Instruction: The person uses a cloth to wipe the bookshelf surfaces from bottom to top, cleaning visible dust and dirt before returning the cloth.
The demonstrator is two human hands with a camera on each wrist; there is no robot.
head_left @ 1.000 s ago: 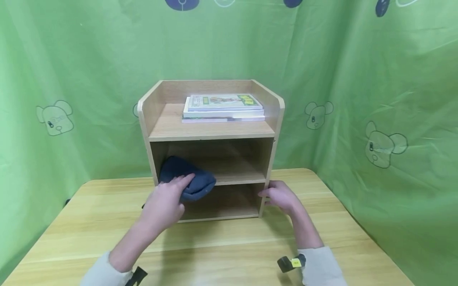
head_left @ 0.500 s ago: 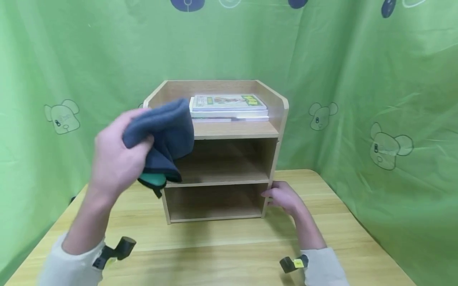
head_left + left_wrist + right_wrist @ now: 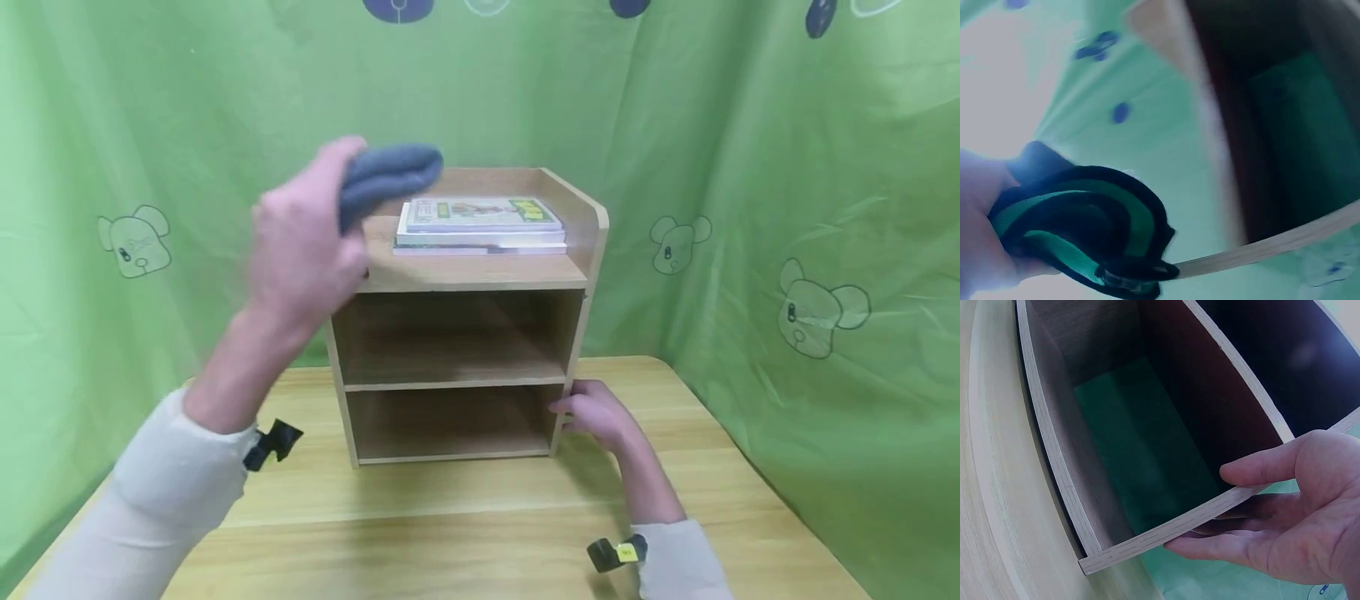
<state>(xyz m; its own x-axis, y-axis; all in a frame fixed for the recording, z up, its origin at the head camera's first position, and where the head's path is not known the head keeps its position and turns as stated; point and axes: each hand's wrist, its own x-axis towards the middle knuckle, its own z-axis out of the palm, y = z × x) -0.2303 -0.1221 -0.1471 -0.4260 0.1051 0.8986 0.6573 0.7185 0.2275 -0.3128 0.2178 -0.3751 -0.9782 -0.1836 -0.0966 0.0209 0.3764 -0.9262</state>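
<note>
My left hand grips a folded blue cloth in the air, level with the upper left of a small wooden shelf. In the left wrist view the cloth is rolled over on itself, showing green layers and black edging. Low on the shelf's right side, my right hand holds the side panel. The right wrist view shows its thumb inside the bottom compartment and the other fingers outside the panel.
Several stacked books lie on the shelf's top deck, with two open compartments below. The shelf stands on a pale wooden table. A green patterned curtain hangs behind and along the sides.
My left hand has brought the cloth out from the shelf's middle compartment, leftward and up, then raised it to the level of the top deck. The right hand keeps its hold on the panel.
</note>
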